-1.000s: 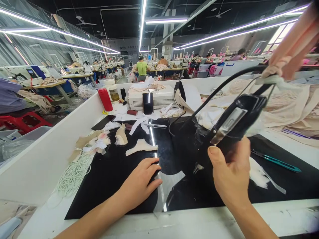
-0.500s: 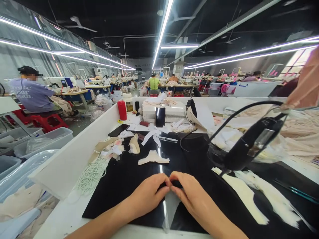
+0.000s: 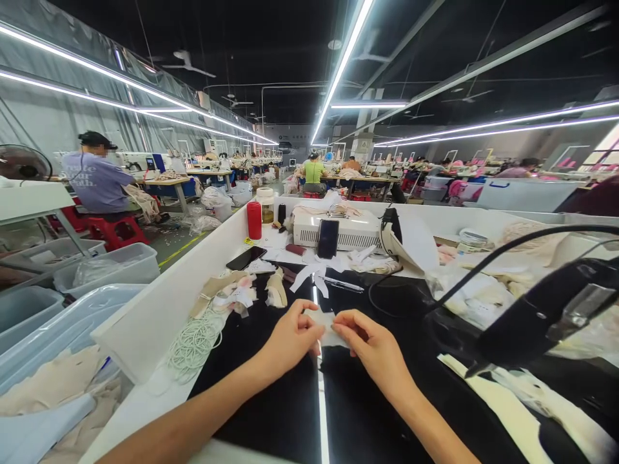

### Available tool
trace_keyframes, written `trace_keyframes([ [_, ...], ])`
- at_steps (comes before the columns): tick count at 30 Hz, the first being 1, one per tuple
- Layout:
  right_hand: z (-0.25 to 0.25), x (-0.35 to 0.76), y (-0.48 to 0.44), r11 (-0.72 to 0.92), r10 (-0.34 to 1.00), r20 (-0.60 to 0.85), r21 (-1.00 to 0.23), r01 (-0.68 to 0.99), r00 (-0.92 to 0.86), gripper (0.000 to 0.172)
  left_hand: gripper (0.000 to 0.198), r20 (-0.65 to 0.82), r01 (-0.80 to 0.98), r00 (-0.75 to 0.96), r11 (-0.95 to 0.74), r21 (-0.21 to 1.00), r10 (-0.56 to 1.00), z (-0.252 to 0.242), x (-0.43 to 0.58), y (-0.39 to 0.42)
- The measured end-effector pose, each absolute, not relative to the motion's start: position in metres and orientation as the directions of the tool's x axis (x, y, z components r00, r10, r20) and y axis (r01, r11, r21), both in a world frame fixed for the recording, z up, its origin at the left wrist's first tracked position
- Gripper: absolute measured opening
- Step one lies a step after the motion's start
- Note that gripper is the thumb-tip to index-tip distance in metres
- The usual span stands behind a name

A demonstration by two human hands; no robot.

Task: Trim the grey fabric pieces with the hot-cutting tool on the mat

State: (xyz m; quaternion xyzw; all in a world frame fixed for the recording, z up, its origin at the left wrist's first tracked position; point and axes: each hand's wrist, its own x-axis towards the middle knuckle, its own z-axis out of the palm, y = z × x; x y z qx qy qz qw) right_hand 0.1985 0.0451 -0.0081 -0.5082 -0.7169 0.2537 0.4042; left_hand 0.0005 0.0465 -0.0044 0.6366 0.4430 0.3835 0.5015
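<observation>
My left hand (image 3: 293,335) and my right hand (image 3: 370,338) meet over the middle of the black work surface (image 3: 271,393). Both are closed, with thumbs and fingertips pinching a thin, whitish, see-through sheet (image 3: 333,336). The sheet lies over the spot of the cream fabric piece, which the hands and sheet now mostly hide. Just beyond my fingers are a white forked fabric scrap (image 3: 314,274) and a pen (image 3: 344,284). A small beige scrap (image 3: 276,289) rests to the left.
A black hand-held machine (image 3: 541,316) hangs at right above pale yellow fabric strips (image 3: 498,406). Pale green cord (image 3: 196,341) is coiled at left. A phone (image 3: 328,238) stands upright at the back; another phone (image 3: 246,258) lies flat. A white partition (image 3: 178,283) borders the left side.
Both hands have moved forward, away from me, bringing the see-through sheet onto the place of the cream piece. The view has turned slightly left.
</observation>
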Motion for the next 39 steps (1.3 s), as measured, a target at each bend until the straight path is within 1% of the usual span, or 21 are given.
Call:
trace_keyframes([
  [4,-0.018,0.191,0.073,0.343,0.935,0.329,-0.742,0.576,-0.133,0.032,0.023,0.098,0.353,0.234,-0.179,0.918,0.967,0.003,-0.009,0.072],
  [8,-0.023,0.184,0.086,0.352,0.925,0.352,-0.641,0.682,-0.147,0.027,0.009,0.188,0.575,0.212,-0.278,0.769,0.959,0.005,-0.016,0.081],
  [13,-0.03,0.178,0.086,0.339,0.922,0.339,-0.463,0.819,-0.19,0.022,0.007,0.202,0.764,0.244,-0.316,0.563,0.949,-0.003,-0.016,0.08],
  [17,-0.04,0.177,0.085,0.35,0.908,0.355,-0.345,0.871,-0.224,0.021,0.011,0.188,0.831,0.278,-0.334,0.445,0.942,-0.012,-0.014,0.081],
  [20,-0.042,0.175,0.085,0.373,0.888,0.39,-0.295,0.88,-0.245,0.021,0.013,0.191,0.859,0.29,-0.343,0.38,0.938,-0.016,-0.014,0.082],
  [25,-0.02,0.165,0.07,0.404,0.854,0.458,-0.283,0.87,-0.247,0.009,0.012,0.235,0.872,0.315,-0.378,0.312,0.92,-0.017,-0.018,0.082],
  [28,-0.001,0.163,0.042,0.461,0.831,0.475,-0.294,0.837,-0.29,0.012,0.017,0.282,0.863,0.328,-0.407,0.3,0.902,-0.013,-0.024,0.082],
  [32,0.014,0.186,-0.013,0.523,0.824,0.439,-0.345,0.779,-0.359,0.011,0.022,0.349,0.833,0.369,-0.473,0.287,0.862,-0.003,-0.033,0.085],
  [34,0.015,0.214,-0.039,0.505,0.843,0.411,-0.379,0.775,-0.347,0.014,0.025,0.373,0.816,0.391,-0.505,0.283,0.841,0.002,-0.034,0.084],
  [36,0.013,0.253,-0.06,0.445,0.874,0.392,-0.408,0.797,-0.287,0.022,0.028,0.393,0.791,0.421,-0.543,0.281,0.817,0.005,-0.03,0.079],
  [39,0.004,0.319,-0.078,0.28,0.912,0.397,-0.421,0.863,-0.103,0.033,0.03,0.415,0.717,0.512,-0.64,0.276,0.752,0.006,-0.015,0.066],
])
